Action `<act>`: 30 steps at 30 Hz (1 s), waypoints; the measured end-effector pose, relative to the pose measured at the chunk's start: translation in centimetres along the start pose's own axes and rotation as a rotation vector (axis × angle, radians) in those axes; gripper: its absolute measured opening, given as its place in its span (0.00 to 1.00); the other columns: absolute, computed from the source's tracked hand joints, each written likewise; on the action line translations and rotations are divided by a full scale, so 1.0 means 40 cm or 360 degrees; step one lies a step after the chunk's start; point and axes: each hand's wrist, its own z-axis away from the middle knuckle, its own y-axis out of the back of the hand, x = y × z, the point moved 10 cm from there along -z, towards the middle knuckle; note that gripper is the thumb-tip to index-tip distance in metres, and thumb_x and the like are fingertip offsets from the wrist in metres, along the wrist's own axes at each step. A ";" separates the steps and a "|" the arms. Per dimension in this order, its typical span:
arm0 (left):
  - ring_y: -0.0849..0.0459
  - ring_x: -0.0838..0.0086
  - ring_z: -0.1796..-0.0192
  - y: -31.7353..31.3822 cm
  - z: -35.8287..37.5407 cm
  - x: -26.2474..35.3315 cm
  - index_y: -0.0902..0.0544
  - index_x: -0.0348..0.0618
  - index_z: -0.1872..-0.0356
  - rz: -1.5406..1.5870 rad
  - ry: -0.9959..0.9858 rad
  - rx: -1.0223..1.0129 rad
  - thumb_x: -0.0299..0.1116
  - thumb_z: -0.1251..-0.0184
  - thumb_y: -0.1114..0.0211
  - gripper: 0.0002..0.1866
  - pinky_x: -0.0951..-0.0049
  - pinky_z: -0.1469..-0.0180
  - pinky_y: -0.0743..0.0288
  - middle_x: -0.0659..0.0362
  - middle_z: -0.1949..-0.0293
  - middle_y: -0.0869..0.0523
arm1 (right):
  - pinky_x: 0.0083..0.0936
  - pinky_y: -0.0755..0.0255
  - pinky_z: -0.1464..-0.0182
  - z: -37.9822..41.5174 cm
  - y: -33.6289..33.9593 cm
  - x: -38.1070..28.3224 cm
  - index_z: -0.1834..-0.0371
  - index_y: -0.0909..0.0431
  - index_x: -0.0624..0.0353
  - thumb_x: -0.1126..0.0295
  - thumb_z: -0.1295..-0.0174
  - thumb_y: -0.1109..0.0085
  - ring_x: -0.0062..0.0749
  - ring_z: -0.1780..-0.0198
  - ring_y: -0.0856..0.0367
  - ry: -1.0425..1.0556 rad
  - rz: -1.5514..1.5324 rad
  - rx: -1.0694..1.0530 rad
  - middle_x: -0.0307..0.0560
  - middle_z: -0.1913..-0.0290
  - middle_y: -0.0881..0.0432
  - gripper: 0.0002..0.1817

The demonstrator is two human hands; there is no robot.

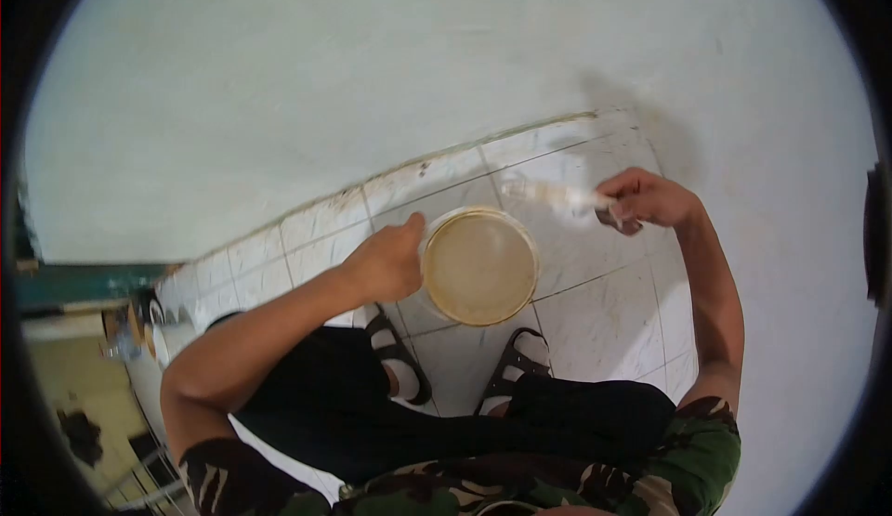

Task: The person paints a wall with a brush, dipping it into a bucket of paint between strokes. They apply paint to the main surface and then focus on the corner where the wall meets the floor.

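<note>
A round tub [480, 268] with a yellowish rim and a pale beige inside is in the middle of the head view, above the tiles between my feet. My left hand [392, 258] is closed at the tub's left side, thumb up by the rim; the other fingers are partly hidden. To the upper right, my right hand [641, 202] grips one end of a whitish, elongated brush-like tool [557, 195]. Its far end points left, just above the tub's right side, apart from it. Motion blur hides the tool's details.
A pale painted wall [372, 79] rises ahead and on the right, its foot marked by a stained edge. White floor tiles [595, 316] carry dirty marks. My sandalled feet [513, 367] stand close below the tub. Household items and a metal rack [144, 483] are at the far left.
</note>
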 end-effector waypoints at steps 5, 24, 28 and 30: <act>0.16 0.38 0.60 -0.001 -0.002 0.009 0.33 0.31 0.50 0.0067 -0.0029 -0.0050 0.23 0.37 0.42 0.16 0.45 0.56 0.24 0.34 0.67 0.16 | 0.20 0.45 0.78 0.041 0.219 0.041 0.65 0.23 0.58 0.61 0.30 0.42 0.18 0.79 0.38 0.0572 -0.0185 0.0272 0.34 0.76 0.28 0.12; 0.13 0.46 0.62 -0.006 0.005 0.010 0.33 0.32 0.46 0.0197 -0.0007 -0.0093 0.24 0.33 0.39 0.18 0.53 0.59 0.22 0.40 0.67 0.15 | 0.27 0.43 0.85 0.018 0.686 0.428 0.65 0.26 0.59 0.64 0.28 0.47 0.24 0.85 0.33 0.0038 -0.0407 0.1788 0.45 0.74 0.21 0.10; 0.11 0.53 0.61 -0.011 0.009 0.018 0.31 0.31 0.46 0.0155 0.0066 -0.0129 0.23 0.31 0.41 0.15 0.58 0.59 0.20 0.43 0.66 0.15 | 0.29 0.41 0.84 0.018 0.702 0.431 0.67 0.23 0.62 0.67 0.30 0.46 0.27 0.84 0.31 0.0042 -0.0374 0.1889 0.47 0.75 0.21 0.11; 0.11 0.56 0.60 -0.011 0.005 0.021 0.31 0.31 0.46 0.0136 0.0094 -0.0169 0.23 0.30 0.41 0.15 0.60 0.59 0.19 0.44 0.64 0.15 | 0.29 0.41 0.84 0.020 0.717 0.424 0.69 0.23 0.63 0.67 0.31 0.46 0.27 0.83 0.30 0.0093 -0.0290 0.1908 0.48 0.76 0.20 0.12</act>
